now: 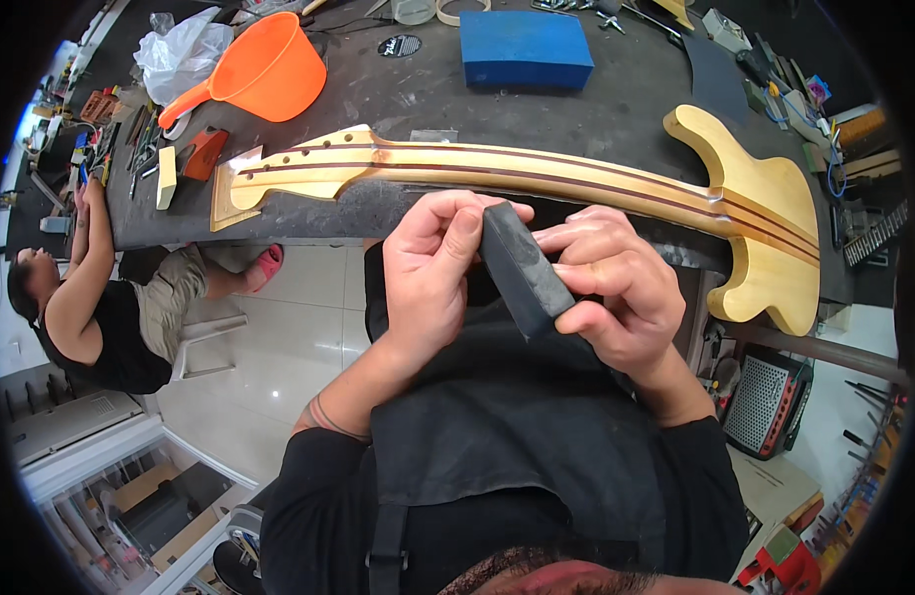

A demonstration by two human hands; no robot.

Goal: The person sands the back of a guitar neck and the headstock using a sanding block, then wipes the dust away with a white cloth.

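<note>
Between both hands, in front of my apron, I hold a dark grey sanding block (522,268), tilted, with a paler worn face. My left hand (432,263) pinches its upper left end between thumb and fingers. At its lower right end my right hand (621,283) grips it, thumb underneath and fingers on the edge. Just beyond my hands, an unfinished wooden guitar body (770,233) with its long neck (537,167) lies across the bench, dark stripes running along it. The headstock (304,169), with several holes, rests at the left on a thin wooden board (222,203).
On the dark workbench (408,99) stand an orange dipper (269,69), a blue block (527,50), a plastic bag (184,55) and an orange-red tool (201,154). A person (100,317) sits at the left by a bench. An amplifier-like box (768,402) stands at the lower right.
</note>
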